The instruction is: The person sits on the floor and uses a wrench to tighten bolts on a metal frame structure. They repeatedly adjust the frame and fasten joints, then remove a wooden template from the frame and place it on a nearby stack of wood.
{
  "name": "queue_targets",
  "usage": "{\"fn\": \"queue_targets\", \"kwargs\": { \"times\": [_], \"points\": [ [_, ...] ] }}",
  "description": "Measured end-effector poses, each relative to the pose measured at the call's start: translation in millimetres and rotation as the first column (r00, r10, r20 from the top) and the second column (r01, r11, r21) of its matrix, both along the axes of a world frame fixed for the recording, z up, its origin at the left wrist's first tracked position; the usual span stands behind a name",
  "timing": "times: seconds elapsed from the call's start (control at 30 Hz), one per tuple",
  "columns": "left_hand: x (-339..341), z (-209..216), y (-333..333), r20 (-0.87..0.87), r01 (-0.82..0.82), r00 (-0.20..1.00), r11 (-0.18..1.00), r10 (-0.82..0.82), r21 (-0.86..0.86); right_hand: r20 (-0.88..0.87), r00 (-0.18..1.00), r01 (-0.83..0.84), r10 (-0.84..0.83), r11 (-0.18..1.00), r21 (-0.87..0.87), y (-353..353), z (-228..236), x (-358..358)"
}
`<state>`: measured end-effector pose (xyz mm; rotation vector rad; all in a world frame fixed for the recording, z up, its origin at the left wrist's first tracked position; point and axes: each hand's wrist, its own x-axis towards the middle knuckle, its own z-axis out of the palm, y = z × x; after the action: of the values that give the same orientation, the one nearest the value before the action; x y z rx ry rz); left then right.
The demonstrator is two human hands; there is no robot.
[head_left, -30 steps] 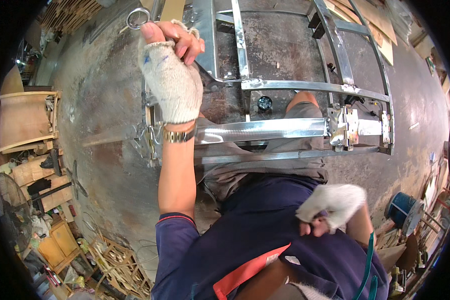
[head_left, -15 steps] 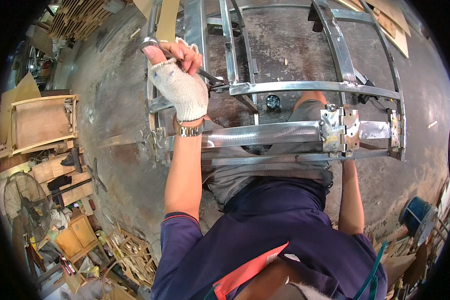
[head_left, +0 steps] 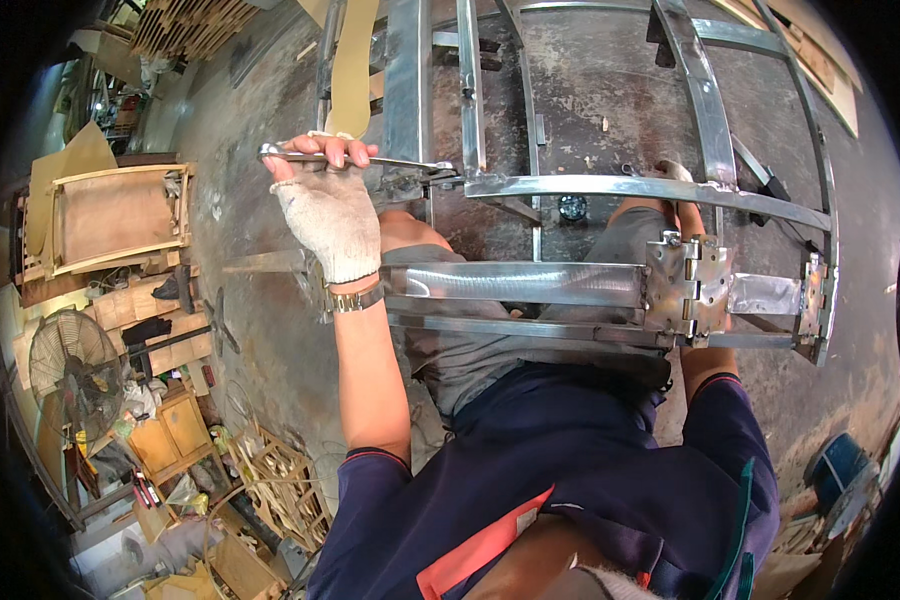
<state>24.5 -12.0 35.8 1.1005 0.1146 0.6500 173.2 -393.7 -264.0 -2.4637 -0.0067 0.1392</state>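
Observation:
My left hand (head_left: 332, 205), in a white knit glove with bare fingertips, is closed around a long metal wrench (head_left: 400, 162). One end of the wrench sticks out past my thumb. Its other end meets the corner of a welded metal frame (head_left: 580, 187), by a small fitting; whether it sits on a bolt is too small to tell. My right forearm passes beneath the frame, behind a hinge plate (head_left: 687, 285). Beyond the cross bar, part of my gloved right hand (head_left: 674, 171) shows near my right knee; its fingers are hidden.
A small round dark object (head_left: 572, 208) lies on the floor under the frame. To the left stand a wood-edged panel (head_left: 120, 218), a floor fan (head_left: 75, 365) and scrap wood (head_left: 275, 490). A blue drum-like object (head_left: 838, 462) sits at lower right.
My left hand has turned and come lower and slightly left, and the wrench now lies nearly level. My right hand has reached farther forward, so part of it shows past the cross bar.

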Motion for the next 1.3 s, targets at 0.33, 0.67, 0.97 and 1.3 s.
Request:
{"fn": "queue_targets", "kwargs": {
  "times": [0.33,0.67,0.97,1.3],
  "points": [
    [-4.1,3.7,-12.8,-0.008,0.009,1.0,0.999,-0.009,-0.044,-0.077,0.997,0.0,-0.007,0.997,-0.083,-17.4,-34.4,-9.4],
    [0.3,-8.2,-0.1,0.083,0.138,0.987,0.99,-0.135,-0.035,-0.083,0.996,0.014,-0.026,0.991,-0.136,-45.0,-37.0,-27.2],
    [-3.6,-2.8,0.1,0.059,0.151,0.988,0.983,-0.146,-0.101,-0.118,0.992,0.024,-0.048,0.98,-0.199,-70.0,-33.6,-62.7],
    [-10.5,12.9,2.9,0.19,0.206,0.967,0.962,-0.172,-0.18,-0.226,0.974,-0.086,0.017,0.951,-0.298,-141.1,55.5,-226.6]
  ]
}}
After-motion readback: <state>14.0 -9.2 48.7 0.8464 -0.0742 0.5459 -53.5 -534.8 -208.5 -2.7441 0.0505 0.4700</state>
